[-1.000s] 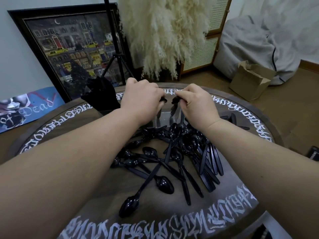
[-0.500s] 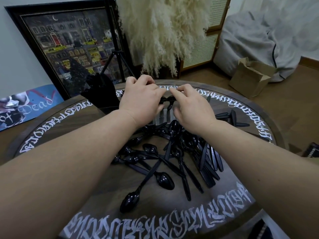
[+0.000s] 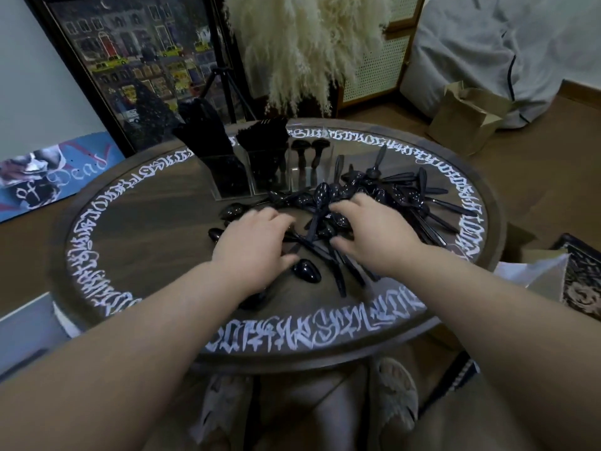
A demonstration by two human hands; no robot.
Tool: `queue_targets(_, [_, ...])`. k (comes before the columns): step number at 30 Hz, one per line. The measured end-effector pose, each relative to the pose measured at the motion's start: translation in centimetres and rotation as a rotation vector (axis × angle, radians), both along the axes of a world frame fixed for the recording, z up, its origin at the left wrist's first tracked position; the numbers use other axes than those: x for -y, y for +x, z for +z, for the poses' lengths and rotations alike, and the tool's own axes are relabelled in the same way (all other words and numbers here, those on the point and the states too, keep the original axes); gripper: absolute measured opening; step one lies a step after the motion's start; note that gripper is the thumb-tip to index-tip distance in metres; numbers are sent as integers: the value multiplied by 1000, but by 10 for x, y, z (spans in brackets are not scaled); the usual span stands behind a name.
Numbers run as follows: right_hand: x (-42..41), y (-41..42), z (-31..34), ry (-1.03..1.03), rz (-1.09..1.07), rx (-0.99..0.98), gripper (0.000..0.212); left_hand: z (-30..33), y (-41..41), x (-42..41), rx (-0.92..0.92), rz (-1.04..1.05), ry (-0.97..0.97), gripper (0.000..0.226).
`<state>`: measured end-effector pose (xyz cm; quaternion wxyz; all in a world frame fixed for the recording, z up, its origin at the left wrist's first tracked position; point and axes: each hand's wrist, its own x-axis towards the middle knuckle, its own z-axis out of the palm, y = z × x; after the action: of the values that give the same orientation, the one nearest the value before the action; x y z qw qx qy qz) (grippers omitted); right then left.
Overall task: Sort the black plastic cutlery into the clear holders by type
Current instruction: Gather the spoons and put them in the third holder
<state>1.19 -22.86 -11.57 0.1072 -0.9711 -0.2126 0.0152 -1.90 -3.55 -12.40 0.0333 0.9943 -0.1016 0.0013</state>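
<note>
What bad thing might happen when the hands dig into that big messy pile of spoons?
The pile of black spoons is tangled, so lifting one may drag others and flick them off the round table. The left hand and right hand both reach in and might bump each other. The clear holders stand right behind the pile, so a push could knock them over.

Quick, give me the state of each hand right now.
Left hand: over the cutlery pile, fingers blurred; cannot tell whether it holds anything.
Right hand: open, fingers spread on the pile, gripping nothing visible.
</note>
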Motion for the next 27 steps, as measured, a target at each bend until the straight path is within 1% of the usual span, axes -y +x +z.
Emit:
queue_targets(3, [1, -9, -5, -86, -2, -81, 54, -8, -16, -9, -112, 117, -20, 62])
queue_targets(5, [-1, -12, -10, -61, -8, -78, 49, -13, -21, -15, -137, 180, -12, 56])
queue_targets(7, [-6, -13, -14, 8, -11, -71, 46, -17, -23, -20, -183, 236, -30, 47])
queue_targets(10, [-24, -11, -19, 36, 25, -85, 44, -22, -21, -25, -248, 260, -72, 28])
queue_targets(14, [-45, -5, -23, -73, 76, -135, 46, -22, -16, -31, -256, 256, -107, 13])
queue_targets(16, [-52, -4, -27, -132, 94, -142, 46, -21, -15, -38, -234, 266, -163, 12])
queue_targets(22, [-58, -5, -30, -182, 74, -97, 28, -11, -15, -56, -85, 329, -439, 11])
queue_targets(25, [-54, -4, -26, -174, 29, -62, 18, -6, -15, -61, 31, 345, -472, 25])
queue_targets(27, [-49, -2, -23, -147, 18, -39, 21, -1, -13, -63, 75, 360, -505, 31])
